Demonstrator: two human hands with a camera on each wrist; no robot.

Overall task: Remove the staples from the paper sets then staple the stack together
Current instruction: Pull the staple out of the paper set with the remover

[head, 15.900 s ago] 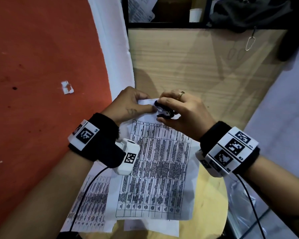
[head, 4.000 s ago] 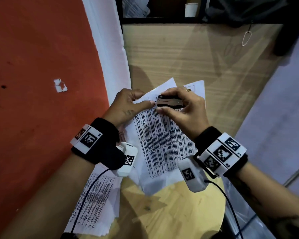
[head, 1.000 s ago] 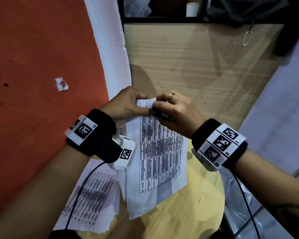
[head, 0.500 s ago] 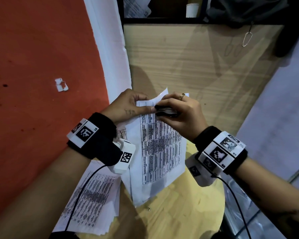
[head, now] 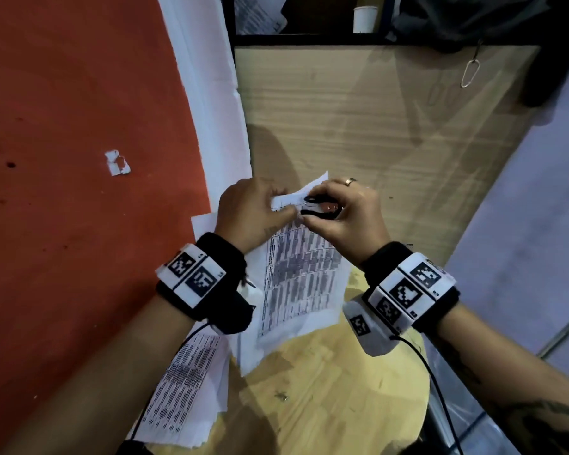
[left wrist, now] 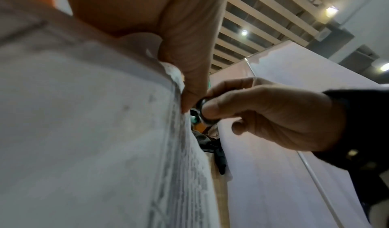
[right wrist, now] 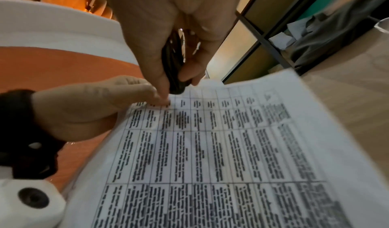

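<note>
A printed paper set [head: 304, 274] with a table of text is held up above the round wooden table [head: 335, 399]. My left hand [head: 255, 213] pinches its top corner between thumb and fingers. My right hand [head: 342, 215] grips a small black staple remover [head: 321, 208] at that same corner, right next to the left thumb. In the right wrist view the staple remover [right wrist: 174, 68] sits between thumb and fingers above the paper set [right wrist: 221, 148]. The left wrist view shows the paper set [left wrist: 94, 131] from behind. No staple is visible.
A second pile of printed sheets [head: 184, 389] lies at the table's left edge, under my left forearm. A small bent staple [head: 281, 396] lies on the table. A wooden panel [head: 375, 126] stands behind, an orange floor [head: 79, 159] to the left.
The paper set has tilted and risen slightly, its top corner folding up. Both hands stay at that corner, with the staple remover turned a little.
</note>
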